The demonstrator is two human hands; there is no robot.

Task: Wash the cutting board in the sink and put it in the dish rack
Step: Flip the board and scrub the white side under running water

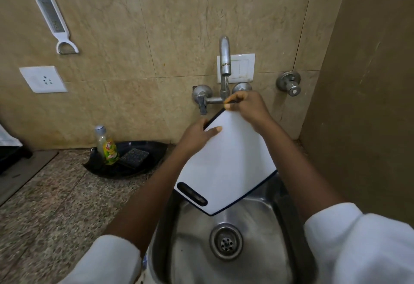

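A white cutting board (pixel 226 167) with a dark rim and a slot handle at its near left corner is held tilted above the steel sink (pixel 277 212). My left hand (pixel 197 136) grips its far left edge, thumb on the white face. My right hand (pixel 248 106) holds the board's top corner, just below the wall tap (pixel 224 64). A thin stream of water seems to run from the spout behind my right hand. The sink's drain (pixel 226 242) lies open below the board. No dish rack is in view.
A black dish (pixel 154 149) on the speckled counter (pixel 56 194) holds a soap bottle (pixel 107 147) and a scrub pad (pixel 134 157). A peeler (pixel 53 20) and a socket (pixel 43 79) are on the tiled wall. A brown wall (pixel 369 104) closes the right side.
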